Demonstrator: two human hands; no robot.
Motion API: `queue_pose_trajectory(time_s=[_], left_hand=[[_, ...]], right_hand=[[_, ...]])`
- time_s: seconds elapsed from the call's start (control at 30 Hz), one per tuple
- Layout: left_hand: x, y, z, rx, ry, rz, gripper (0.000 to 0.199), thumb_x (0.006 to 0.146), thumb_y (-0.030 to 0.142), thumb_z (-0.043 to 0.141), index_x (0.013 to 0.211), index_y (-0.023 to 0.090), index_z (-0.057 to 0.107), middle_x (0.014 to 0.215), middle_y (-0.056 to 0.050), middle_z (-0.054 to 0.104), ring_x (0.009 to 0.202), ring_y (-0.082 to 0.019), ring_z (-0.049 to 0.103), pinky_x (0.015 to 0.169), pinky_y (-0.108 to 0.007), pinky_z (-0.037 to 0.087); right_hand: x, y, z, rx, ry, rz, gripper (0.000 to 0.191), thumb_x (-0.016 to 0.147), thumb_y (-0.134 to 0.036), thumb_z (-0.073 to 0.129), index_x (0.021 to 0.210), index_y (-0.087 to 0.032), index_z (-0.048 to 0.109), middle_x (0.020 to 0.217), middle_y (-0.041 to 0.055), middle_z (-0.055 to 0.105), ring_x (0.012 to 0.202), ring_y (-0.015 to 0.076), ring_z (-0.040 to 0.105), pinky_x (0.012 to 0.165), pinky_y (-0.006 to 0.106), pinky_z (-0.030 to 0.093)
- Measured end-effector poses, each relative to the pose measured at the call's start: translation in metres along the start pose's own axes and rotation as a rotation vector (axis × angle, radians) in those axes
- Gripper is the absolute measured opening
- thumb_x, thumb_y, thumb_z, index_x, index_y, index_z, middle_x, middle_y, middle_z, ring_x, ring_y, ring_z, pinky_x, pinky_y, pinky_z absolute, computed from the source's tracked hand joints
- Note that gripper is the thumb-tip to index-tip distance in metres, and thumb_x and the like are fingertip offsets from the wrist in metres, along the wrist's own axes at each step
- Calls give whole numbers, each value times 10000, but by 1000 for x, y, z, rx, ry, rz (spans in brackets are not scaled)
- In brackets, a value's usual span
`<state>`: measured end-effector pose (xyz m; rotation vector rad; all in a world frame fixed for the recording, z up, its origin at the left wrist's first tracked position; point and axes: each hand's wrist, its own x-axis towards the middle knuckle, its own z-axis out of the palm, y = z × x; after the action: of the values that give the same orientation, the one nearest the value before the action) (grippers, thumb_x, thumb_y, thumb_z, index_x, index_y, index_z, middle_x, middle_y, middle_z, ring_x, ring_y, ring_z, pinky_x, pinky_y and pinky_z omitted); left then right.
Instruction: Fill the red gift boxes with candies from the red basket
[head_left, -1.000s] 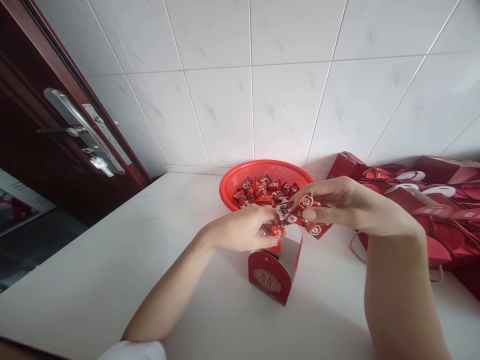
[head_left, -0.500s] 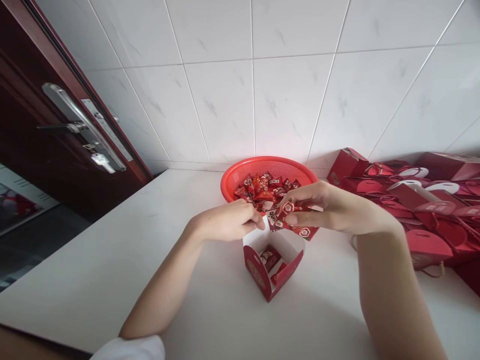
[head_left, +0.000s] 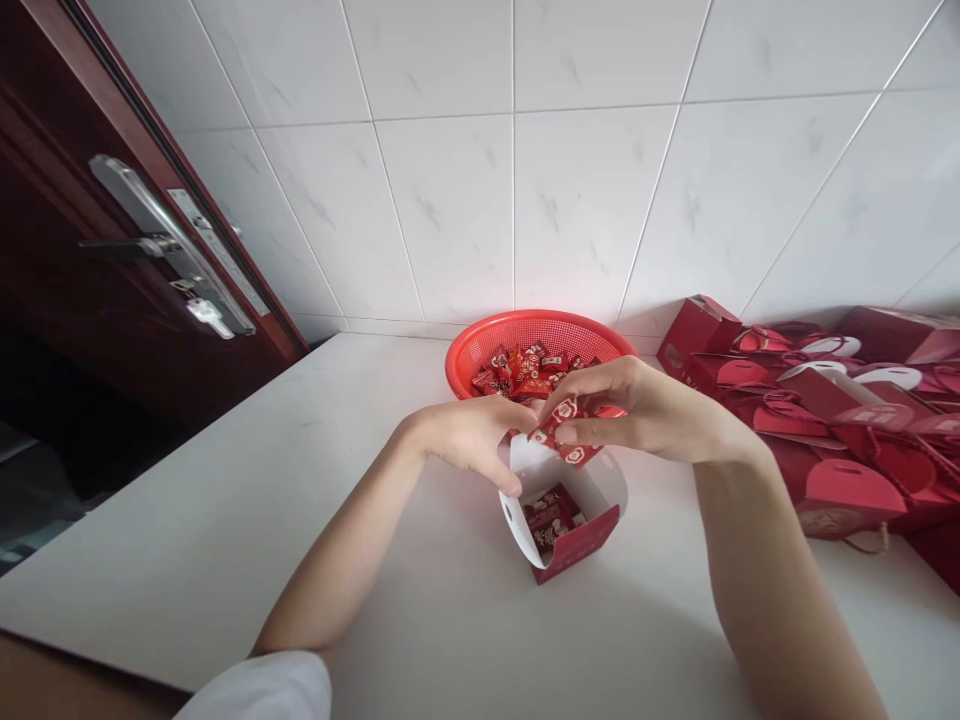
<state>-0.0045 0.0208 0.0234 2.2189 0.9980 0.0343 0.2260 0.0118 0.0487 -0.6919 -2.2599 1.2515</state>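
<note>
At a white table point(head_left: 337, 430), pinched a red packet point(head_left: 576, 453) in the right hand point(head_left: 652, 412) over an open box point(head_left: 581, 548). Held the left hand point(head_left: 466, 435) half-curled at a side flap point(head_left: 522, 530), with uncertain grip. Judged the packet light and slippery, best taken edgewise; the box crushable.

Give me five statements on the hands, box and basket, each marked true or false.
1. The right hand holds a red floral packet. True.
2. The open box is empty. False: wrapped pieces lie inside.
3. The red basket holds small wrapped items. True.
4. The left hand is on the door handle. False: it is at the box.
5. Piled red cartons lie right of the basket. True.
</note>
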Motion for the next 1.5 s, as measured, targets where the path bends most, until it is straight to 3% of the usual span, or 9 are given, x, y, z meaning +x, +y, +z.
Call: queue_pose_trajectory(time_s=[0.17,0.3,0.43,0.67,0.8,0.93,1.2,1.33,1.5], left_hand=[[2,-3,-2,-29,-48,66,434,655,257,798,1084,251,737,1062,19,700,961,-201,634,799,-238,444],[3,-6,-1,-41,-45,37,595,630,251,826,1212,292,712,1224,5,681,1138,-241,602,912,-253,439],[2,-7,-1,-59,-36,-5,692,629,247,836,1300,307,679,1346,-13,629,1230,-255,555,966,-257,420],[3,-6,-2,42,-54,30,662,641,296,836,1286,302,683,1279,2,645,1147,-238,602,896,-247,448],[2,-3,-4,103,-73,30,741,668,316,830,1378,313,616,1385,-8,597,1218,-255,586,945,-272,455],[1,0,-3,119,-66,42,750,688,317,825,1403,286,601,1383,-24,612,1250,-267,580,963,-278,457],[11,6,16,15,13,188,666,748,298,811,1387,274,624,1401,-42,632,1348,-294,515,1055,-357,438],[13,10,20,-93,38,323,479,815,350,787,1281,276,702,1393,-36,640,1331,-254,542,1100,-349,417],[14,13,22,-111,-115,294,596,720,402,866,1282,306,695,1385,-15,651,1324,-269,552,1119,-361,400]], right_hand=[[2,6,9,-258,-137,31,136,861,-208,673,937,-232,784,838,7,752,680,147,658,602,247,467],[-3,2,14,-468,-11,78,253,842,-130,635,1023,-234,777,953,31,775,754,183,685,634,269,466],[-13,-9,12,-456,107,-9,203,893,-182,614,1011,-252,764,982,20,774,852,199,702,720,284,501],[-34,0,15,-440,-4,-87,156,936,-340,663,978,-222,756,904,38,737,832,187,672,729,299,512],[-60,17,24,-388,-40,-141,171,892,-386,732,872,-217,746,1073,79,725,1083,238,665,925,361,534],[-83,36,36,-442,129,-101,187,924,-361,689,796,-225,699,1194,89,702,1232,264,619,956,381,551],[-92,86,70,-640,671,-83,89,969,-296,614,911,-239,650,1273,104,660,1136,259,657,893,400,576],[-95,99,77,-618,767,-63,113,960,-294,625,1065,-252,625,1306,101,643,1119,242,687,894,366,581],[-97,104,82,-569,822,-47,225,986,-296,577,1207,-255,563,1176,80,698,1099,229,697,892,348,586]])
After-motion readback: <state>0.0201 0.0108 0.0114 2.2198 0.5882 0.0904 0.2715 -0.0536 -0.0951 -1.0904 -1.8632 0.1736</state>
